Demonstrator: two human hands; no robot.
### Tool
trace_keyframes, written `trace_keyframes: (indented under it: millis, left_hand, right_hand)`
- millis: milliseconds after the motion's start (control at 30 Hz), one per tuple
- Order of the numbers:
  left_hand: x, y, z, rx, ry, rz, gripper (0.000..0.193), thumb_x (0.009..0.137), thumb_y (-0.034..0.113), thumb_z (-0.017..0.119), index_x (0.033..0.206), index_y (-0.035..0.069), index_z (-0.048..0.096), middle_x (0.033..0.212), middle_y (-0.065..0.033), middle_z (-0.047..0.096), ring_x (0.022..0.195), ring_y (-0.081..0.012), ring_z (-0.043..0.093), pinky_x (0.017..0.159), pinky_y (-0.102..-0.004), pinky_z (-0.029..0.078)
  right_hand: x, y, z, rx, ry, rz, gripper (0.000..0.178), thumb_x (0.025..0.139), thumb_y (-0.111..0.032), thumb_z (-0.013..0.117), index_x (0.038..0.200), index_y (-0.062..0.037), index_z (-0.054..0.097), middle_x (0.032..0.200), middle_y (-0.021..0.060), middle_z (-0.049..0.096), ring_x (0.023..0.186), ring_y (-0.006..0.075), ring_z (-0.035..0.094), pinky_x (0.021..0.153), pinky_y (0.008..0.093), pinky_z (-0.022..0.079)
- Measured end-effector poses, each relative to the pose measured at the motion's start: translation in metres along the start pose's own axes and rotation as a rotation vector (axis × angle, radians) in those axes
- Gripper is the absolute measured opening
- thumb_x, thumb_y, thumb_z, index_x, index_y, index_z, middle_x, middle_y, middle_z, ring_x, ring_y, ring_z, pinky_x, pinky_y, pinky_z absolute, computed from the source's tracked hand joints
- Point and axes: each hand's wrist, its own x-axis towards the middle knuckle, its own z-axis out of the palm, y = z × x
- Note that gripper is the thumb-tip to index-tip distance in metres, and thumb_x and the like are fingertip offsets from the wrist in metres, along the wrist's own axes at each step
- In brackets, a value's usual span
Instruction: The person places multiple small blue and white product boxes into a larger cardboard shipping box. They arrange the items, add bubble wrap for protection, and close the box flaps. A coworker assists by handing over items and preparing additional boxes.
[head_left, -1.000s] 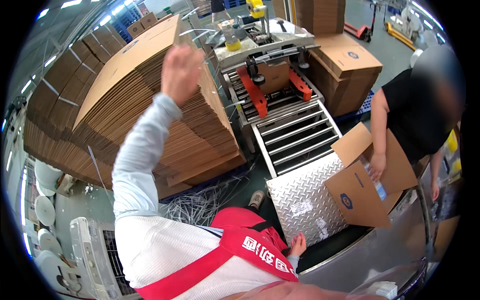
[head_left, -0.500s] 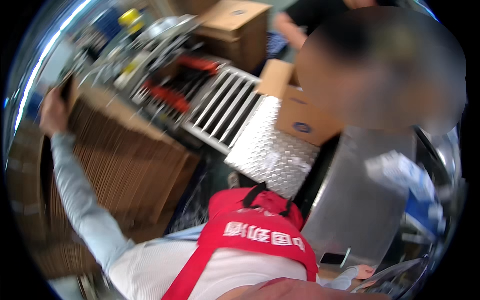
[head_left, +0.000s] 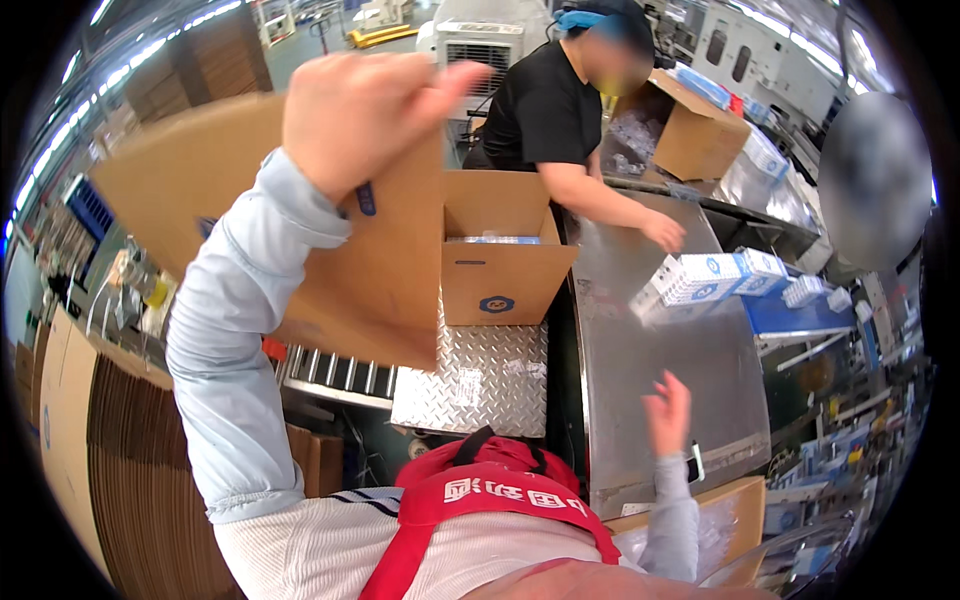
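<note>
My left hand [head_left: 365,120] is raised high at the upper left, its fingers closed over the top edge of a flat brown cardboard carton [head_left: 360,270]. This carton hangs tilted, partly behind my forearm. My right hand [head_left: 668,412] is held above the metal table with bare fingers apart, touching nothing that I can see. An open cardboard box [head_left: 515,290] with a blue round print stands on the diamond-plate metal platform [head_left: 470,385], just right of the hanging carton. White packages show inside it.
A co-worker in black [head_left: 530,110] reaches over the metal table [head_left: 670,350] toward white-and-blue packs [head_left: 705,275]. Stacked flat cartons [head_left: 140,480] stand at lower left. A roller conveyor [head_left: 335,375] meets the platform. A box with clear plastic [head_left: 745,520] sits by my right forearm.
My left hand has swung from the carton stack at far left up and rightward, bringing a flat carton with it. My right hand has moved forward over the table.
</note>
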Motion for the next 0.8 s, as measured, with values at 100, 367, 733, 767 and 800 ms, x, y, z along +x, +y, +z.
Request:
trace_keyframes:
  millis: [100,367,733,767,800]
  left_hand:
    - [-0.08,-0.063,0.045,-0.49,0.209,-0.617,0.025,0.094,0.02,0.057,0.082,0.004,0.071,0.051,-0.0003,0.048,0.044,-0.0095,0.04,0.044,-0.0279,0.033]
    - [-0.368,-0.071,0.046,-0.866,0.24,-1.507,0.062,0.1,0.059,0.02,0.066,0.011,0.042,0.06,-0.0036,0.049,0.059,-0.0147,0.05,0.064,-0.0282,0.044]
    - [-0.43,-0.099,0.077,-0.51,-0.443,-1.671,0.097,0.063,0.035,0.089,0.134,-0.006,0.036,0.119,-0.0129,0.055,0.104,-0.0203,0.054,0.092,-0.03,0.043]
    - [-0.371,-0.083,0.067,-0.523,-0.57,-1.584,0.107,0.063,0.043,0.087,0.139,-0.007,0.032,0.12,-0.0167,0.058,0.105,-0.0228,0.057,0.092,-0.0321,0.045]
    - [-0.31,-0.066,0.054,-0.392,-0.912,-1.57,0.105,0.066,0.05,0.082,0.139,-0.008,0.034,0.118,-0.022,0.06,0.107,-0.0253,0.06,0.093,-0.0326,0.046]
  right_hand:
    - [-0.016,-0.048,0.065,-0.41,-0.349,-0.338,0.125,0.06,-0.044,0.086,0.149,0.0009,0.011,0.153,0.0216,0.016,0.14,0.0386,0.018,0.114,0.0448,0.018]
    - [-0.004,-0.074,0.11,0.425,0.207,0.071,0.031,0.07,0.005,0.08,0.094,-0.0012,0.061,0.085,0.0033,0.064,0.08,0.0118,0.061,0.073,0.0275,0.051]
    - [0.025,-0.032,0.197,0.435,0.309,-0.171,0.091,0.074,-0.009,0.07,0.146,-0.005,0.014,0.146,0.0187,0.027,0.137,0.0275,0.027,0.113,0.0392,0.019]
    - [0.032,-0.024,0.18,0.468,0.238,-0.164,0.093,0.073,-0.009,0.07,0.147,-0.0059,0.013,0.147,0.0187,0.026,0.138,0.0277,0.025,0.113,0.0396,0.019]
    - [0.044,-0.018,0.156,0.502,0.166,-0.156,0.095,0.072,-0.008,0.07,0.147,-0.0067,0.012,0.149,0.0186,0.024,0.139,0.0279,0.024,0.114,0.04,0.019]
